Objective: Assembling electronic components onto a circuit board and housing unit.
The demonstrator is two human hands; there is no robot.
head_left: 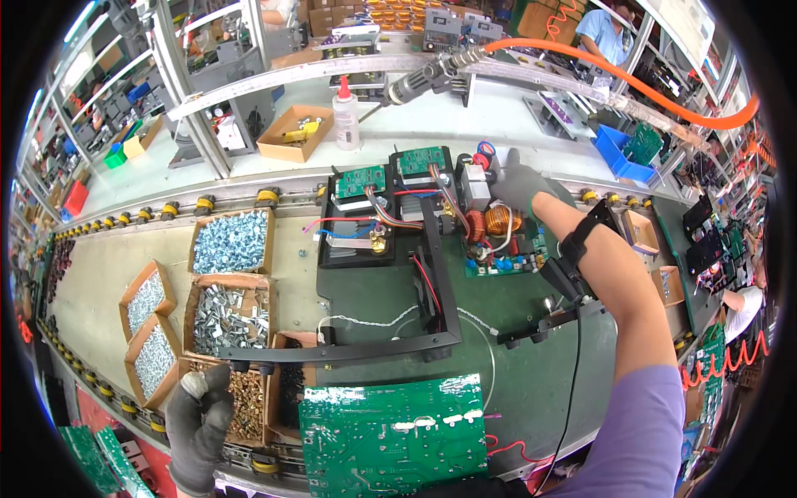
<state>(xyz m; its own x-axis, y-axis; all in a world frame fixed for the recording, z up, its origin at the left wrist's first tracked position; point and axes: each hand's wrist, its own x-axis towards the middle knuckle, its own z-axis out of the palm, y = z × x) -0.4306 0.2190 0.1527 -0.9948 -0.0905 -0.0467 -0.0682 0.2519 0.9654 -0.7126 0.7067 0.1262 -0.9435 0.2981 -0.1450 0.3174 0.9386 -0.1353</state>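
My left hand [199,427], in a dark grey glove, has its fingers curled by the near-left end of a black metal frame [357,352], above a carton of brass-coloured screws [247,407]. What its fingertips hold, if anything, is hidden. My right hand [525,184], gloved in grey, reaches to the far side of the assembly. It is closed against a silver heat sink [476,187], some fingers hidden. Below it lies a circuit board [508,264] with copper coils [501,219]. Two black modules topped with green boards [362,181] stand left of the heat sink, wires hanging from them.
Cartons of bluish screws [231,241], metal clips [229,317] and small silver screws [153,360] stand at left. A large green board [393,436] lies nearest me. A screwdriver on an orange hose [423,79] hangs beyond, by a bottle [346,120]. Other people are farther off.
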